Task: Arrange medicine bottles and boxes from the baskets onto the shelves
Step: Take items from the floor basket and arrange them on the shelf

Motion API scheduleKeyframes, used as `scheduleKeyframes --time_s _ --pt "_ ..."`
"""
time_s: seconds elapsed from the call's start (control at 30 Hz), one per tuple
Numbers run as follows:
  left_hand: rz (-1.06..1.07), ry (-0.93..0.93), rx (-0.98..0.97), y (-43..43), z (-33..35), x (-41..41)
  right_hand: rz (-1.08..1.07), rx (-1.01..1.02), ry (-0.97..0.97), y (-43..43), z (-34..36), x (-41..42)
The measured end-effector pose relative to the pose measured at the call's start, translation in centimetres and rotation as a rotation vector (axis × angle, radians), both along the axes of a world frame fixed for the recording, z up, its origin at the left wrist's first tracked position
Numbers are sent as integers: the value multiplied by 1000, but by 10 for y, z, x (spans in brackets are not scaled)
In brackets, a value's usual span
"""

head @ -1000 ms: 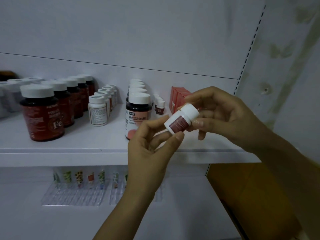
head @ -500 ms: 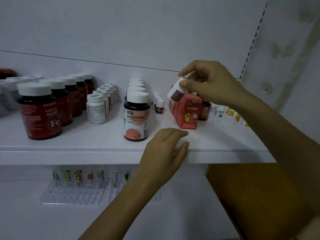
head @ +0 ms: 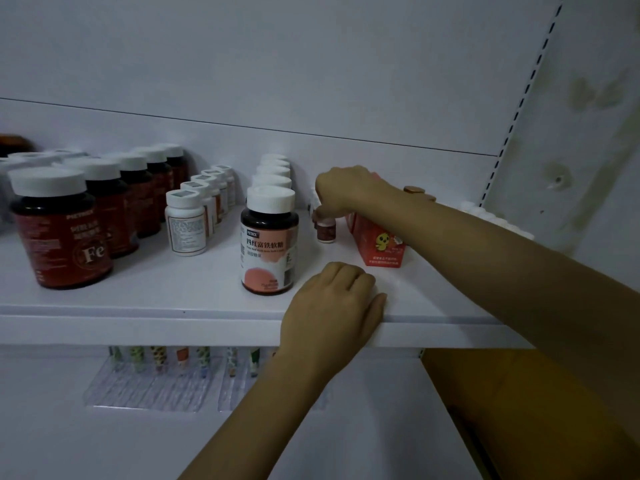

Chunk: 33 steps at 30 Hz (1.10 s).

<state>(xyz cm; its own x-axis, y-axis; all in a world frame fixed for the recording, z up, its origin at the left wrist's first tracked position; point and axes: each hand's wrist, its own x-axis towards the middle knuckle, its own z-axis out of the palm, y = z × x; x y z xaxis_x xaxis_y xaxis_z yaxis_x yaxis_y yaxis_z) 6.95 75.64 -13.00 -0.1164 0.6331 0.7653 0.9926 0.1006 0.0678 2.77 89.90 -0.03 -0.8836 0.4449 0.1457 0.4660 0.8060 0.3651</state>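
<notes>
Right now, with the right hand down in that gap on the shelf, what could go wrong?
1. The right hand pinches the small bottle in the narrow gap between the pink-label bottle and the red box; a tilted release could topple it against either neighbour.
2. The right forearm crosses low over the red box; pulling back carelessly might drag or tip it.

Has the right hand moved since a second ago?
Yes. The right hand went from before the shelf edge back and leftward, across the red box, setting the small bottle down.
</notes>
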Motion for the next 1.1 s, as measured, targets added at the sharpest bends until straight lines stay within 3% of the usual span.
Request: scheduleKeyframes --time_s 0.2,0.37,0.7,0.87,1.0,1.07,1.1 --pt "-25 7 12 1 -3 -1 -49 -93 -4 11 1 -8" --pt "-36 6 38 1 -4 -1 -66 -172 155 24 17 -14" --pt "-42 0 59 0 -1 1 -165 -327 89 29 9 -39" --pt "-51 4 66 -1 -4 -1 -92 -267 245 23 29 -23" --pt "-69 -6 28 -4 -6 -1 -14 -226 478 4 59 17" --pt "-125 -166 25 -10 1 1 63 -348 597 -10 65 49" --pt "-182 -330 66 -16 9 3 110 -435 654 -19 64 69"
